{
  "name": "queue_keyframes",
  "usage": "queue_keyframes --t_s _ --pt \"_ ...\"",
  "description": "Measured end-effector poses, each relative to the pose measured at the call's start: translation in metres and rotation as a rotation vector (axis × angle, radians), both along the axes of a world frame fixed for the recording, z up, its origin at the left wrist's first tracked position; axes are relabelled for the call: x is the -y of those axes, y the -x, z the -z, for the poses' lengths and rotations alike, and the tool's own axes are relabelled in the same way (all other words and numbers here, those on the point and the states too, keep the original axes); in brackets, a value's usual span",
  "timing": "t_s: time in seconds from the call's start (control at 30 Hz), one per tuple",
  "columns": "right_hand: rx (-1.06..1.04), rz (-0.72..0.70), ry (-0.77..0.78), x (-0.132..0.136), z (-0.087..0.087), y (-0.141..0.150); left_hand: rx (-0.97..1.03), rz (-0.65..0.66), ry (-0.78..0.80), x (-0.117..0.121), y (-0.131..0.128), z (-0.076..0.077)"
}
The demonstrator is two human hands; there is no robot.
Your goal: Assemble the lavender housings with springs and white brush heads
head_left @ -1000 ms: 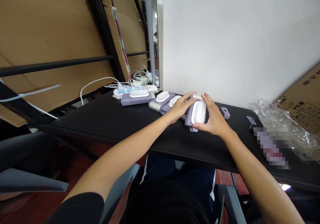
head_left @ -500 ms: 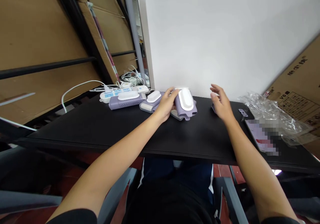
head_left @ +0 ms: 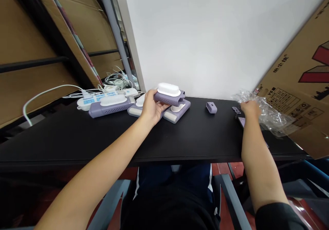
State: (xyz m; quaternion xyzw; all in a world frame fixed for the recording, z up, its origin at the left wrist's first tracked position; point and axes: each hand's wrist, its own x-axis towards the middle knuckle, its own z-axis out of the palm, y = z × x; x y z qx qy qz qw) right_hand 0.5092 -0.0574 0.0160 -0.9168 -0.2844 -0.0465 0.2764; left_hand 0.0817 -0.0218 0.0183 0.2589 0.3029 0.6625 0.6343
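My left hand (head_left: 151, 108) grips a purple brush (head_left: 168, 94) with a white, oval brush head facing up and an open end toward the right. Right below it, another purple brush (head_left: 181, 113) with white bristles lies on the table; a third brush (head_left: 135, 111) is partly hidden behind my left hand. Farther left rests a long purple brush (head_left: 110, 106). A small purple cap (head_left: 211, 107) sits by itself in front of the wall. My right hand (head_left: 251, 109) is closed at the edge of a clear plastic bag (head_left: 273, 117); what its fingers pinch is hidden.
A flat purple piece (head_left: 236, 110) lies left of my right hand, and a phone (head_left: 241, 121) is partly covered by my forearm. A white power strip (head_left: 102, 99) with cables stands at the back left. A cardboard box (head_left: 303, 96) leans at the right.
My right hand has moved right, from above the small purple cap to the plastic bag. The brush in my left hand has turned onto its side lengthwise. The view has shifted right.
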Motion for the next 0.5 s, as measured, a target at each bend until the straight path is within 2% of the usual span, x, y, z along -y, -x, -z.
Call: queue_keyframes --t_s 0.1,0.2,0.4,0.5 --pt "-0.031 0.025 0.196 -0.009 0.012 0.001 -0.021 0.028 0.004 0.002 -0.002 0.0" --pt "-0.002 0.016 0.285 -0.02 0.021 0.004 -0.051 0.067 -0.017 0.003 -0.001 0.001" --pt "0.049 -0.118 0.248 -0.028 0.035 -0.008 -0.228 0.147 -0.152 0.008 -0.001 0.002" --pt "0.079 -0.222 0.173 -0.031 0.04 -0.012 -0.382 0.353 -0.209 0.019 -0.007 0.003"
